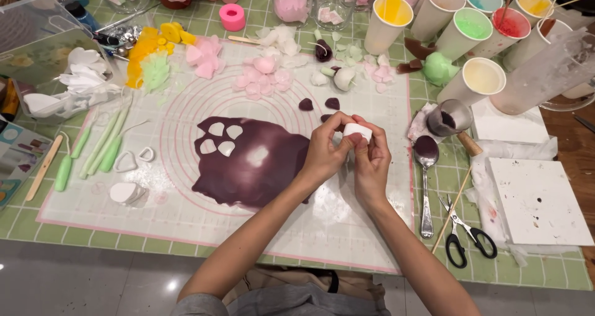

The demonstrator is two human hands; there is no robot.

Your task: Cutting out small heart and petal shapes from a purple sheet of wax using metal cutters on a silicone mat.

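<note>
Both hands meet above the right side of a white mat [186,217] with pink rings. My left hand [326,155] and my right hand [372,164] together pinch a small white cutter-like piece [357,130] between the fingertips. Just left of them lies a rolled-out sheet of dark purple paste [266,173] with several petal-shaped holes cut in it. Two small purple petals [319,104] lie on the mat a little beyond the hands.
Paper cups of coloured liquid [471,27] stand at the back right. A spoon [426,167], scissors [465,232] and white slabs [536,201] lie to the right. Green modelling tools [93,148], small cutters [127,162], and pink, yellow and white petals [204,58] fill the left and back.
</note>
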